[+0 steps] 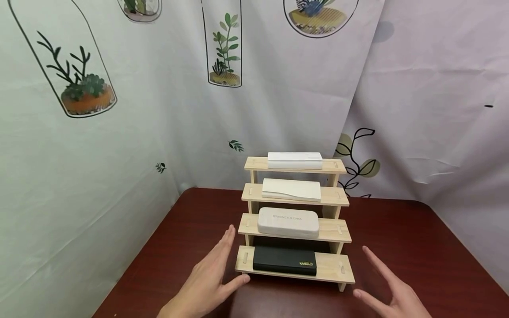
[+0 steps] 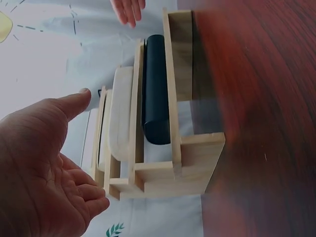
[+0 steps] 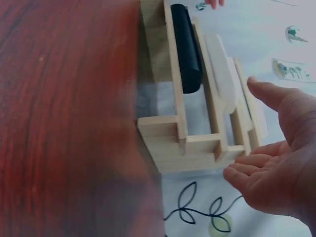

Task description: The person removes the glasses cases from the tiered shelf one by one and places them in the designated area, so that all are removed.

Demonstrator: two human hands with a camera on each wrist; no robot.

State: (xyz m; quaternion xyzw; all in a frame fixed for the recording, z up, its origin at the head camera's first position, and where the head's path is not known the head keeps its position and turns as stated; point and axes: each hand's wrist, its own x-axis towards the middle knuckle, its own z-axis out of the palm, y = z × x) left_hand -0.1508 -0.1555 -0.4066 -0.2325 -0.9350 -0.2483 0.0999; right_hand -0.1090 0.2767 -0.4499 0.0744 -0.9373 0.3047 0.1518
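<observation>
A wooden step rack with several tiers stands on the table, one case on each tier. The lowest tier bears a black case with gold lettering; above it lies a rounded white case. Higher up are a cream flap case and, on the top tier, a white box. My left hand is held beside the rack's left end, fingers straight and thumb apart, holding nothing. Off the rack's right end my right hand has its fingers extended, also holding nothing.
The dark red-brown table reaches back to a pale curtain printed with plants in jars. The curtain hangs along the left, back and right sides. The rack's back sits near the table's far edge.
</observation>
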